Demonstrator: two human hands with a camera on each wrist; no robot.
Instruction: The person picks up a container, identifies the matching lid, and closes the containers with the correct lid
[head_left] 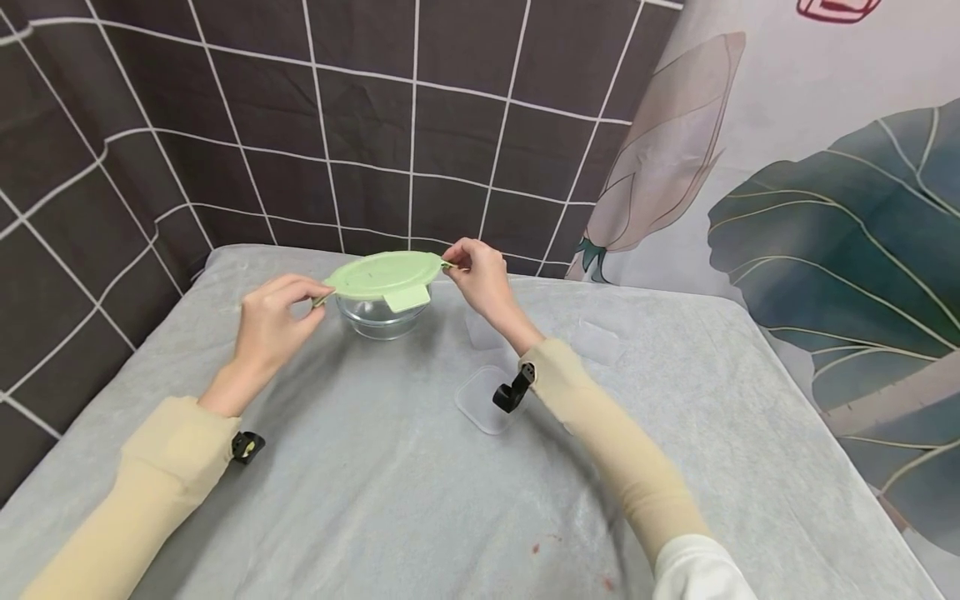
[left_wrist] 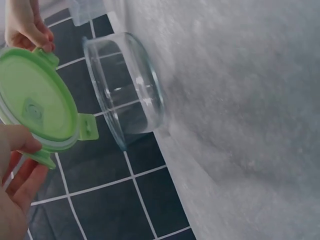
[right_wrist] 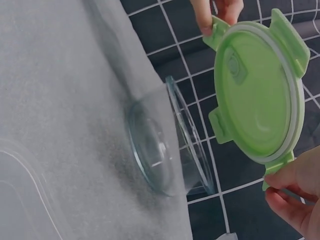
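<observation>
A round green lid (head_left: 386, 275) with side flaps is held by both hands above a clear glass bowl (head_left: 380, 323). My left hand (head_left: 273, 321) pinches one flap at the lid's left side. The opposite flap is pinched by my right hand (head_left: 483, 279). Both wrist views show a gap between the lid (left_wrist: 37, 95) and the bowl's rim (right_wrist: 192, 135). The lid's underside, with a pale seal round its edge, faces the wrist cameras. Nothing shows inside the bowl (left_wrist: 125, 90), which stands upright on the grey cloth.
A clear square lid (head_left: 480, 404) lies on the grey-covered table (head_left: 360, 483) below my right forearm. Two more clear plastic pieces are behind it, one of them a box-like piece (head_left: 596, 342) to the right. A dark gridded curtain (head_left: 360, 125) hangs behind the table's back edge.
</observation>
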